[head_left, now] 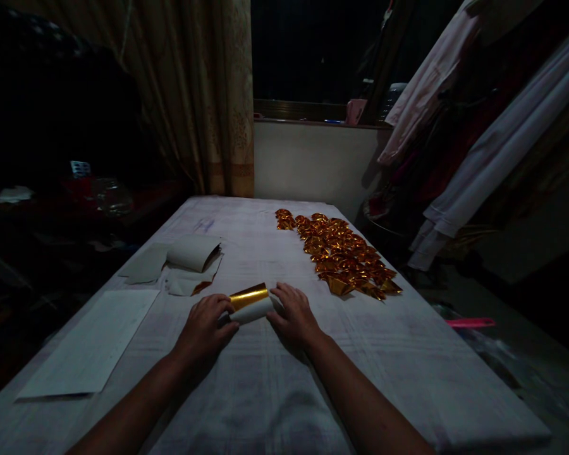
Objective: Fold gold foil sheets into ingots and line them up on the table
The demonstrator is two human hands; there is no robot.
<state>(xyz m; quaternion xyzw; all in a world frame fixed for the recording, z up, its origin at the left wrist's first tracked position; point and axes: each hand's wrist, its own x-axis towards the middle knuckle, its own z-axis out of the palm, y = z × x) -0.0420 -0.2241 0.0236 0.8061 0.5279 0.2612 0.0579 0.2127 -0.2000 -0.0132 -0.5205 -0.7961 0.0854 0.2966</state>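
A sheet of gold foil paper [250, 302], rolled so its white back shows, lies on the table in front of me. My left hand [207, 327] rests on its left end with fingers curled over the roll. My right hand [294, 314] presses on the right end, fingers bent onto the paper. Both hands hold the roll down against the white cloth-covered table [275, 385].
Several folded gold foil pieces [341, 253] lie in a heap at the right. Curled paper sheets [192, 262] and a flat white sheet [95, 341] lie at the left. A curtain [208, 95] and hanging clothes [478, 126] stand behind and right of the table.
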